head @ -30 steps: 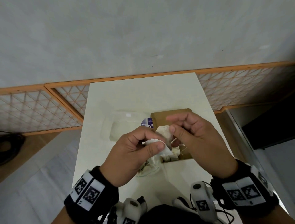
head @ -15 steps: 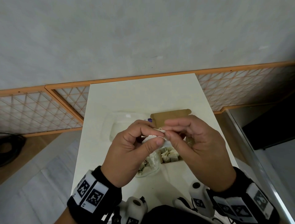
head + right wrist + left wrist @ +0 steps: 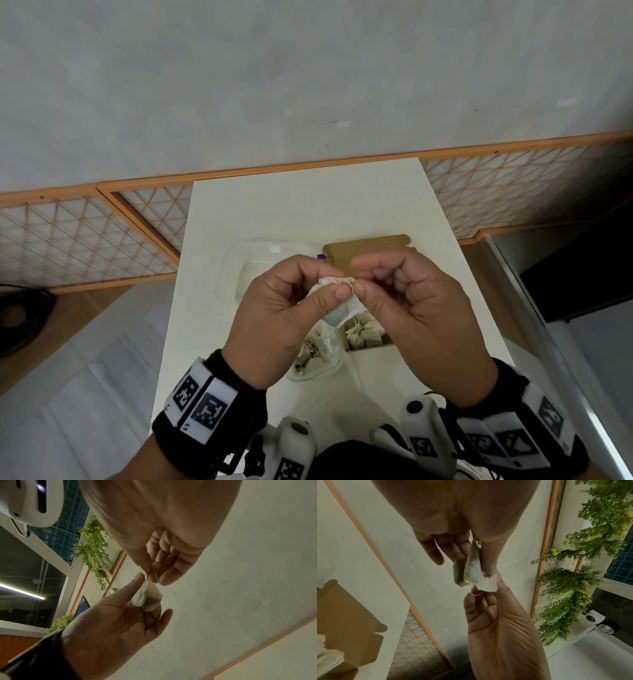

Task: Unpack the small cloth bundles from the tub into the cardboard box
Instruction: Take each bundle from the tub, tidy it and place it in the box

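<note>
Head view: left hand (image 3: 274, 315) and right hand (image 3: 407, 301) both pinch one small white crumpled cloth bundle (image 3: 337, 301) in mid-air; directly below the pinch sit the clear plastic tub (image 3: 318, 356) and the brown cardboard box (image 3: 363, 246), each holding more bundles. Left wrist view: soft, wrinkled pouch, greyish at its bulge, thumb clamping its edge. Right wrist view: right fingertips (image 3: 164, 581) nip its gathered top.

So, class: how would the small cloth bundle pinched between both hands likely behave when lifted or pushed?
The cloth bundle probably flops: it sags below the left hand and right hand. Likely light, since fingertip pinches carry it. Unlikely to roll; it looks flattish, creased.
</note>
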Motion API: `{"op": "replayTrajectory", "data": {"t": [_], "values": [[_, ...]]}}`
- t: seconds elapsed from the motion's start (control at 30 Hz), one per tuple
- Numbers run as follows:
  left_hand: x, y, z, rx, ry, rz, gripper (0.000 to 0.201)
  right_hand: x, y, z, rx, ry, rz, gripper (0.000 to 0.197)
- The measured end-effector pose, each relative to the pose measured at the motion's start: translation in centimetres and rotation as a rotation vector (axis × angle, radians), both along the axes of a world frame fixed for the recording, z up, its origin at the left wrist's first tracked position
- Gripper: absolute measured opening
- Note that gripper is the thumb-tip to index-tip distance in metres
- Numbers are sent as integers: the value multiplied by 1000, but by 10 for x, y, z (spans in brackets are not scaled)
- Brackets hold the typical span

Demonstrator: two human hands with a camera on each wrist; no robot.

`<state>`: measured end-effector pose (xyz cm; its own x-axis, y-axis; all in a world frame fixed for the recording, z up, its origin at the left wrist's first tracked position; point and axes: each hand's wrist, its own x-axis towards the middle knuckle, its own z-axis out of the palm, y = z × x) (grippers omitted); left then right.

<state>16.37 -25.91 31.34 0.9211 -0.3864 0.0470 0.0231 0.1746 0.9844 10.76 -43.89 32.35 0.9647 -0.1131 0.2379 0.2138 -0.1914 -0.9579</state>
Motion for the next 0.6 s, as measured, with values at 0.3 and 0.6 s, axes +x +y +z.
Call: {"op": "replayTrajectory", "data": {"t": [0.3, 0.6], "values": [[8, -6, 1, -32, -19, 22, 14, 2, -1, -2, 67, 128, 147, 15], [11, -20, -1, -19, -16, 68, 6, 13, 2, -21, 36, 190, 145, 23]]}}
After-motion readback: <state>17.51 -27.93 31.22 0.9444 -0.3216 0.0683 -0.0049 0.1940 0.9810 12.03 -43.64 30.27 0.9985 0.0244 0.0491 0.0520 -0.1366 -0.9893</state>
